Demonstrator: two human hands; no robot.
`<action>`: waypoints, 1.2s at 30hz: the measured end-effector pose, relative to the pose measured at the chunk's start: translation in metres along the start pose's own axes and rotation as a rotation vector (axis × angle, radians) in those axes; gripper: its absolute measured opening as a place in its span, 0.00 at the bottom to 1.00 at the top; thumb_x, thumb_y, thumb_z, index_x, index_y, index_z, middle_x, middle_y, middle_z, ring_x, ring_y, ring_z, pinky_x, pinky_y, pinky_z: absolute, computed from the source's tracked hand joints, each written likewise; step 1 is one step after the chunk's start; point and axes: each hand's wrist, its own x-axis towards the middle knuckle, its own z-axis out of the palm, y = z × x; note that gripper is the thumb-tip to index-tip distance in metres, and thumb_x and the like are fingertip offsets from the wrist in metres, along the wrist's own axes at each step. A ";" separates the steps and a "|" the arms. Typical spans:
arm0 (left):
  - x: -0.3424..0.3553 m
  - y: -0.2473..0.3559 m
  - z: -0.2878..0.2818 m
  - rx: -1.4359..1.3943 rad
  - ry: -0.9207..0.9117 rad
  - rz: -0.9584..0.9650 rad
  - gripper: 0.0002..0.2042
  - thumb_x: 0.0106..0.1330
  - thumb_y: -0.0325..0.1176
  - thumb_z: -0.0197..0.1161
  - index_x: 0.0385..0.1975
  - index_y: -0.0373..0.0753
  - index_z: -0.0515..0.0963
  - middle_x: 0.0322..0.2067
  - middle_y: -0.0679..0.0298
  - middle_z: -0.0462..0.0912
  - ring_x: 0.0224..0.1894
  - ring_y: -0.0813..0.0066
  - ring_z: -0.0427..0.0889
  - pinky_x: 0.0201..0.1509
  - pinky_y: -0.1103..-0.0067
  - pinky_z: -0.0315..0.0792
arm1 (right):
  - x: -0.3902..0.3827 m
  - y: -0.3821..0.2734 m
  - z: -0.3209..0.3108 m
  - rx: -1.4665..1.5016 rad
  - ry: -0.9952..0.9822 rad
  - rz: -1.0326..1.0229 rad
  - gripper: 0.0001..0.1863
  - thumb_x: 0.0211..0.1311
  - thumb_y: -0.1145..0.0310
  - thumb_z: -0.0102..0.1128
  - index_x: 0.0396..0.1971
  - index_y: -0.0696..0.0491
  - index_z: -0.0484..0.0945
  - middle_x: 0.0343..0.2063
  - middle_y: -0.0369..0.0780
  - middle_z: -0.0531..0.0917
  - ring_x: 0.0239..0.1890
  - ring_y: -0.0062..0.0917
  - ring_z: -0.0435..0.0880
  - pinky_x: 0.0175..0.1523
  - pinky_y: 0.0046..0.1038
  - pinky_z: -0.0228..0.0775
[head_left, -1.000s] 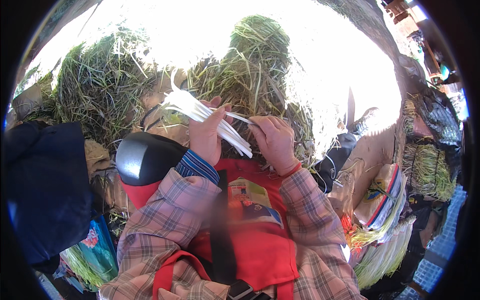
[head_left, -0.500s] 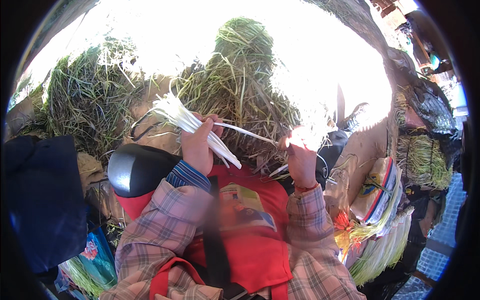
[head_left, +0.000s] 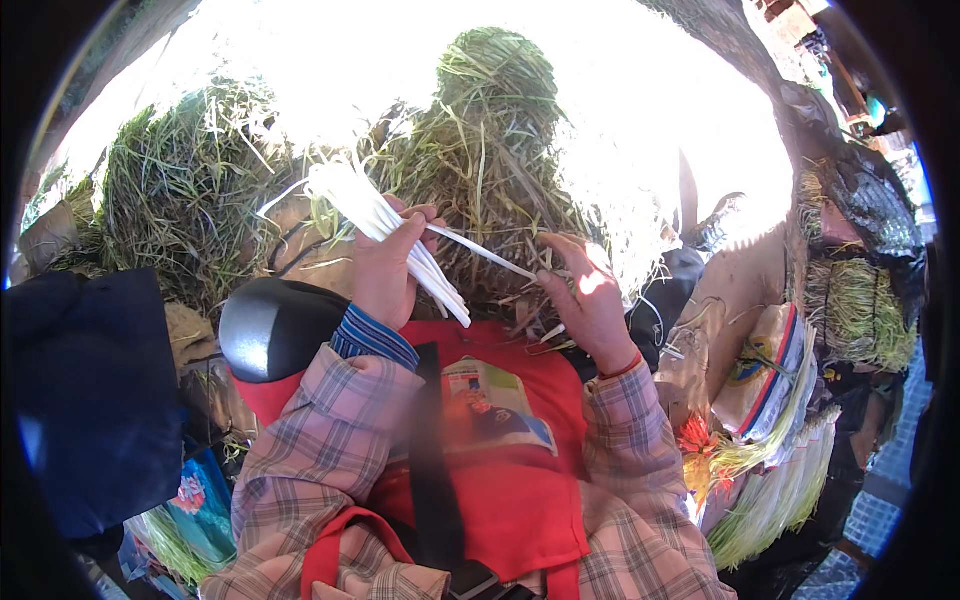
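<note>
My left hand (head_left: 385, 270) is closed around a slanting bunch of white stalks (head_left: 355, 210), whose loose ends fan out at the upper left. One stalk (head_left: 485, 250) sticks out rightward from the bunch, its tip beside my right thumb. My right hand (head_left: 590, 310) has thumb and index finger parted; whether its fingertips touch that stalk is unclear. Behind both hands rises a heap of green, grassy plants (head_left: 495, 130). Below them is my red apron (head_left: 520, 500) with a printed patch.
Another plant heap (head_left: 185, 190) lies upper left. At left are dark cloth (head_left: 90, 390) and a rounded black object (head_left: 275, 325). At right lie bundles of pale green stalks (head_left: 775, 485), a striped sack (head_left: 750, 370) and a tied green bundle (head_left: 860, 315) on brown ground (head_left: 725, 300).
Both hands and the stalks have shifted left since a second ago. My right hand first drew away rightward along the single stalk; its thumb and index finger are now more spread.
</note>
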 end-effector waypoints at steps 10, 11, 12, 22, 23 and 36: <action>-0.017 -0.023 0.010 -0.004 -0.165 -0.075 0.11 0.56 0.22 0.57 0.35 0.41 0.64 0.46 0.55 0.70 0.47 0.66 0.72 0.46 0.77 0.70 | 0.017 -0.037 0.026 0.114 -0.155 0.226 0.08 0.57 0.66 0.47 0.28 0.56 0.68 0.16 0.46 0.74 0.22 0.42 0.74 0.26 0.38 0.63; -0.020 -0.029 0.010 -0.030 -0.228 -0.100 0.10 0.56 0.22 0.56 0.34 0.41 0.64 0.44 0.56 0.71 0.45 0.67 0.73 0.47 0.77 0.69 | 0.019 -0.042 0.030 0.134 -0.158 0.159 0.08 0.57 0.66 0.47 0.29 0.56 0.68 0.17 0.47 0.74 0.23 0.43 0.74 0.26 0.39 0.63; -0.020 -0.033 0.010 -0.009 -0.232 -0.189 0.10 0.56 0.22 0.56 0.33 0.42 0.64 0.42 0.56 0.73 0.43 0.68 0.74 0.47 0.76 0.69 | 0.021 -0.047 0.032 0.177 -0.228 0.119 0.08 0.57 0.66 0.47 0.29 0.56 0.67 0.18 0.49 0.74 0.23 0.44 0.74 0.27 0.40 0.63; -0.003 -0.008 -0.007 -0.318 -0.047 -0.132 0.09 0.61 0.27 0.51 0.39 0.41 0.63 0.27 0.64 0.71 0.27 0.78 0.71 0.36 0.76 0.71 | 0.028 -0.007 -0.012 0.411 0.057 0.288 0.13 0.60 0.70 0.46 0.44 0.56 0.70 0.26 0.32 0.74 0.24 0.13 0.67 0.32 0.17 0.62; -0.004 -0.006 -0.005 -0.292 -0.029 -0.178 0.09 0.61 0.27 0.51 0.40 0.39 0.62 0.27 0.63 0.72 0.25 0.79 0.71 0.34 0.76 0.72 | 0.041 0.007 -0.024 0.216 0.117 0.173 0.12 0.58 0.70 0.48 0.41 0.55 0.72 0.26 0.35 0.75 0.25 0.17 0.70 0.33 0.19 0.64; -0.004 -0.009 0.007 -0.257 -0.092 -0.393 0.08 0.60 0.28 0.53 0.39 0.42 0.68 0.28 0.67 0.71 0.23 0.84 0.68 0.24 0.88 0.66 | 0.154 0.066 -0.016 -0.511 -0.040 0.258 0.16 0.54 0.57 0.51 0.38 0.50 0.76 0.33 0.44 0.79 0.38 0.34 0.77 0.43 0.31 0.66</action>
